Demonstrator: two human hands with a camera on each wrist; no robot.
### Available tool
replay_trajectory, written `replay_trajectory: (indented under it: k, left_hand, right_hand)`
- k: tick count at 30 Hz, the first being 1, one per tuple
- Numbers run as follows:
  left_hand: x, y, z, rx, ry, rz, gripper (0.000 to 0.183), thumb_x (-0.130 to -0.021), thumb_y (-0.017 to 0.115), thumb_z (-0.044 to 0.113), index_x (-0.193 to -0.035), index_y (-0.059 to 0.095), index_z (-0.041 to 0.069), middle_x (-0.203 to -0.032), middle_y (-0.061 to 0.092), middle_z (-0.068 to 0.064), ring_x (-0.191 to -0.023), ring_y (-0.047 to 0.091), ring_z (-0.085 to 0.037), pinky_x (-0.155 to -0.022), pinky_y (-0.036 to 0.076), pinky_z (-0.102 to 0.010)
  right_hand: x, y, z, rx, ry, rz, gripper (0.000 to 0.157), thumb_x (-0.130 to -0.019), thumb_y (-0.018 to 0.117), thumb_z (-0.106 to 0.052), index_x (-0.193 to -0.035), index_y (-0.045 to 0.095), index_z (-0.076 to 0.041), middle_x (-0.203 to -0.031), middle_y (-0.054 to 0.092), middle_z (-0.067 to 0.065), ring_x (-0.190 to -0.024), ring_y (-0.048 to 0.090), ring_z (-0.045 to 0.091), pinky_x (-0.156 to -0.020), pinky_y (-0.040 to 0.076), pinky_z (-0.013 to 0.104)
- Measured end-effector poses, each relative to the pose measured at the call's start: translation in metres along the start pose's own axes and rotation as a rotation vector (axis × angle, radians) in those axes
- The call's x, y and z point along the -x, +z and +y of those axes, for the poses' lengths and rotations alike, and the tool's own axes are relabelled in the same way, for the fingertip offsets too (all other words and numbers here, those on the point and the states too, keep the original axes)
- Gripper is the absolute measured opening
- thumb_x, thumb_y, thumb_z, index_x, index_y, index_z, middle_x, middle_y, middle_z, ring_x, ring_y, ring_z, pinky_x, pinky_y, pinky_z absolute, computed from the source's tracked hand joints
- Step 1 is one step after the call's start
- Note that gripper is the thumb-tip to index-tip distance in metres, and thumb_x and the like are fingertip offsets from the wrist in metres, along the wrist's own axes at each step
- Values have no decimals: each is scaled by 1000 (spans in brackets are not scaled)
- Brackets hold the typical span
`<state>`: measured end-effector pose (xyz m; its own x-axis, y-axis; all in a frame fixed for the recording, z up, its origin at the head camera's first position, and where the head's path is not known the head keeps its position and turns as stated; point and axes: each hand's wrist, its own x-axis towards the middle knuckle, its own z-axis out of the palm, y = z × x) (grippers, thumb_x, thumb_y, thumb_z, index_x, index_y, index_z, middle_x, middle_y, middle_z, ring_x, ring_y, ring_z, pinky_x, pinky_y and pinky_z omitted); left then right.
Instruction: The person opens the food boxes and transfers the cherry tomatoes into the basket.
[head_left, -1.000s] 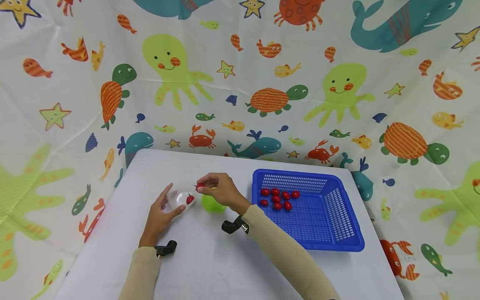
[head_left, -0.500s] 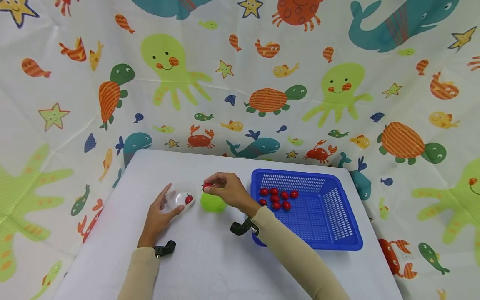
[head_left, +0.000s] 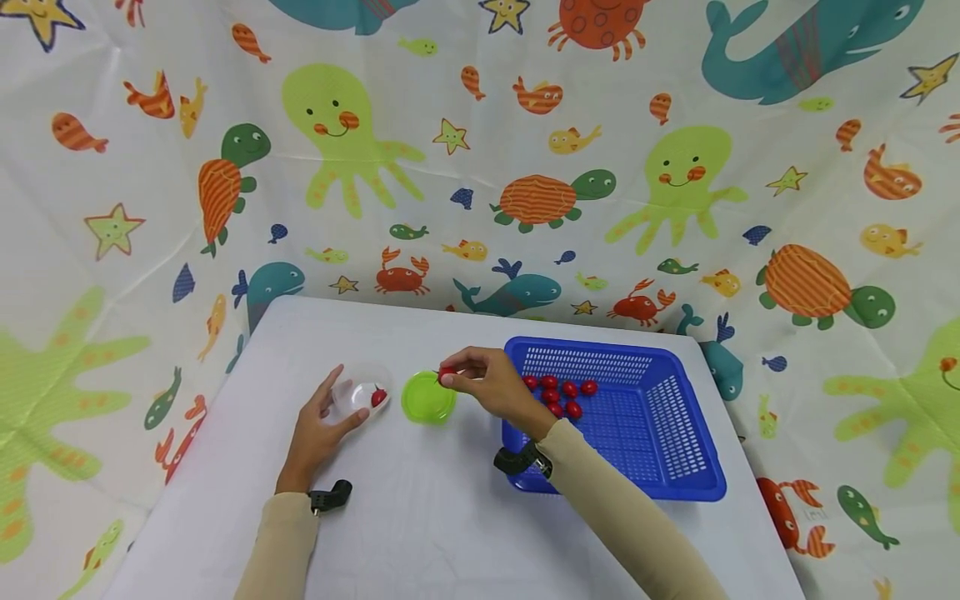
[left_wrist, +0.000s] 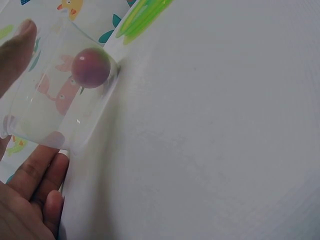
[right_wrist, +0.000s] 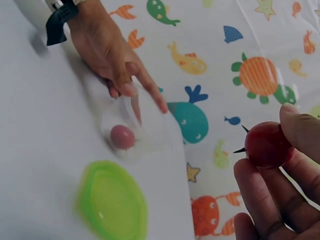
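A clear plastic cup (head_left: 347, 402) stands on the left of the white table. My left hand (head_left: 315, 433) grips its side, thumb and fingers around it. One red cherry tomato (head_left: 378, 397) lies inside the cup, also seen through its wall in the left wrist view. Between thumb and fingertips, my right hand (head_left: 501, 387) pinches another cherry tomato (right_wrist: 269, 145), whose small dark stem points away from the palm. This hand hovers between the cup and the basket, just right of a round, shallow green lid (head_left: 426, 402) that lies flat beside the cup.
A blue perforated plastic basket (head_left: 630, 467) sits at the right, with several cherry tomatoes (head_left: 570, 389) grouped in its left part. My right forearm passes in front of its near left corner. Behind the table (head_left: 420, 517) hangs a sea-animal printed cloth (head_left: 442, 192).
My right hand has moved right, away from the cup and past the green lid toward the basket, still pinching the tomato. My left hand stays on the cup.
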<state>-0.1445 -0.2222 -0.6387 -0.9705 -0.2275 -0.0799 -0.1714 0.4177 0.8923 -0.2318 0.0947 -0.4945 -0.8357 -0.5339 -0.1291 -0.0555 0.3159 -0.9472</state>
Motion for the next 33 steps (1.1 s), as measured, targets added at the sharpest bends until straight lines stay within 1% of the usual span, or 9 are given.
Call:
replay_trajectory:
  k: [2,8,15,18,21,23,25,29,33]
  left_hand:
    - [0,0,0,-1,5,0,98,-91,82,53,-169,22,45,-170,43,-12,-161,28,-45,-126,29,-71]
    - [0,0,0,-14,27,11,98,-91,81,53,-169,23,44,-169,43,-13,-160,30,-46,-126,31,-70]
    - [0,0,-1,-15,30,17,98,-91,82,52,-169,23,43,-170,43,-13,-160,30,-46,-126,30,-69]
    - [0,1,0,-12,26,14,98,-91,82,52,-169,23,43,-170,43,-13,-160,30,-46,-126,30,-69]
    - [0,0,1,-9,25,16,98,-91,82,52,-169,23,43,-169,43,-13,-161,30,-45,-127,30,-69]
    - [0,0,2,-8,23,17,98,-91,82,52,-169,23,43,-169,43,-13,-161,29,-45,-127,29,-69]
    - [0,0,2,-6,18,14,99,-91,82,53,-169,23,43,-169,43,-13,-161,29,-45,-127,29,-69]
    - [-1,0,1,2,7,3,99,-90,82,53,-169,23,41,-170,43,-13,-161,28,-45,-127,29,-69]
    - [-1,0,0,11,7,-3,99,-91,82,51,-169,23,41,-170,43,-13,-161,28,-45,-128,28,-69]
  right_hand:
    - [4,-5,4,0,3,2,25,-99,77,-30,-122,77,-19,-117,78,0,-106,73,18,-97,62,33]
    - [13,-18,13,-1,23,21,22,-99,78,-26,-120,78,-20,-115,79,0,-104,75,19,-96,62,31]
    - [22,-33,21,-8,13,35,26,-100,76,-23,-125,76,-13,-118,78,3,-107,75,23,-98,63,36]
    - [26,-41,25,-31,18,44,26,-100,76,-22,-125,75,-14,-118,78,4,-111,75,29,-98,63,35]
    - [28,-48,27,-42,18,61,25,-100,76,-24,-124,76,-17,-119,79,5,-113,74,33,-95,62,32]
    - [30,-53,30,-42,20,74,25,-100,76,-25,-124,76,-19,-121,79,5,-114,73,34,-93,62,32]
    - [33,-58,33,-28,30,93,26,-99,77,-26,-124,77,-20,-122,78,4,-111,73,30,-90,61,31]
    - [38,-69,41,-27,66,130,26,-98,78,-27,-124,77,-20,-122,78,4,-111,73,29,-94,62,34]
    - [43,-81,50,-61,88,158,28,-98,78,-25,-125,76,-16,-123,77,9,-117,72,38,-101,61,36]
